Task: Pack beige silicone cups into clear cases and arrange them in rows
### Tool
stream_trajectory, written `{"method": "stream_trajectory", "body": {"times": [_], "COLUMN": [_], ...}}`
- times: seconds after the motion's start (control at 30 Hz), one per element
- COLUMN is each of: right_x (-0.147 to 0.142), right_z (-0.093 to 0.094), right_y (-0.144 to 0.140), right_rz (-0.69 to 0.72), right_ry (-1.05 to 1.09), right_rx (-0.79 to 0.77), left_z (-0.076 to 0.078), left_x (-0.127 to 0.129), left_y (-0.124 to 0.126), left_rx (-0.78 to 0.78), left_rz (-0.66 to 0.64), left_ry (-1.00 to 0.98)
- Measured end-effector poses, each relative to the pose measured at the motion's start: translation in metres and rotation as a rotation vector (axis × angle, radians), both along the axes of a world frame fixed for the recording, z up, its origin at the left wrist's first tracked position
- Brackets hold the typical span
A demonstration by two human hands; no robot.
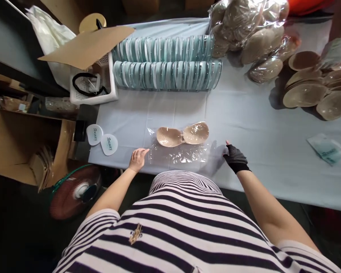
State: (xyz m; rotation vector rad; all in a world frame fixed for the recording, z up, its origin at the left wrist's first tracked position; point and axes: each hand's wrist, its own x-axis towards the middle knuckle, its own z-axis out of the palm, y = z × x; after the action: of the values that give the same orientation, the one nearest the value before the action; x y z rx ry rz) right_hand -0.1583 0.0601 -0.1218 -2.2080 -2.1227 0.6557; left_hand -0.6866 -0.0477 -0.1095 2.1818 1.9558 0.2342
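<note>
Hands were loosely open: the left hand (136, 160) beside a clear bag (184, 154), at eight o'clock from the paired beige cups (169, 137), the gloved right hand (235, 157) apart at four. The cups lay on the counter (244, 113), two rows of teal items (167, 75) at twelve.

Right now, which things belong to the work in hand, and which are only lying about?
Likely in the job: joined beige bra cups, clear plastic film, stacked beige cups, plastic cases, printed white cards.

Apparently just around: electric fan, open cardboard carton, loose cardboard sheet.
</note>
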Motion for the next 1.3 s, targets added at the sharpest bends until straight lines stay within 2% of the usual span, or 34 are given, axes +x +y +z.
{"method": "stream_trajectory", "body": {"times": [0.13, 0.27, 0.47, 0.6, 0.67, 0.73, 0.8, 0.93, 1.03, 1.17, 1.23, 1.3], "right_x": [-0.022, -0.041, -0.045, -0.043, -0.043, -0.045, -0.047, -0.051, -0.053, -0.058, -0.061, -0.066], "right_z": [-0.009, -0.006, 0.000, -0.001, -0.002, -0.001, 0.002, 0.010, 0.014, 0.016, 0.017, 0.020], "right_y": [0.001, 0.009, 0.024, 0.031, 0.034, 0.034, 0.035, 0.034, 0.033, 0.033, 0.034, 0.034], "right_rz": [0.244, 0.308, 0.219, 0.149, 0.096, 0.063, 0.071, 0.096, 0.086, -0.113, -0.220, -0.279], "right_ry": [-0.032, 0.019, 0.199, 0.326, 0.371, 0.398, 0.428, 0.482, 0.539, 0.697, 0.775, 0.825], "right_rx": [0.136, 0.231, 0.240, 0.022, -0.103, -0.145, -0.124, -0.054, -0.011, -0.123, -0.172, -0.153], "left_z": [-0.011, -0.018, -0.025, -0.035, -0.040, -0.041, -0.037, -0.018, -0.008, -0.010, -0.015, -0.018], "left_x": [0.000, 0.009, 0.016, 0.014, 0.013, 0.013, 0.013, 0.015, 0.018, 0.026, 0.029, 0.031], "left_y": [0.008, 0.012, 0.014, 0.019, 0.021, 0.021, 0.019, 0.018, 0.022, 0.032, 0.038, 0.042], "left_rx": [0.025, 0.034, 0.037, -0.017, -0.011, -0.005, 0.012, 0.052, 0.009, -0.098, -0.107, -0.094], "left_rz": [-0.017, -0.021, 0.112, 0.344, 0.413, 0.430, 0.425, 0.318, 0.320, 0.523, 0.593, 0.634], "left_ry": [-0.001, -0.078, -0.258, -0.559, -0.627, -0.633, -0.619, -0.558, -0.652, -0.953, -1.019, -1.048]}}
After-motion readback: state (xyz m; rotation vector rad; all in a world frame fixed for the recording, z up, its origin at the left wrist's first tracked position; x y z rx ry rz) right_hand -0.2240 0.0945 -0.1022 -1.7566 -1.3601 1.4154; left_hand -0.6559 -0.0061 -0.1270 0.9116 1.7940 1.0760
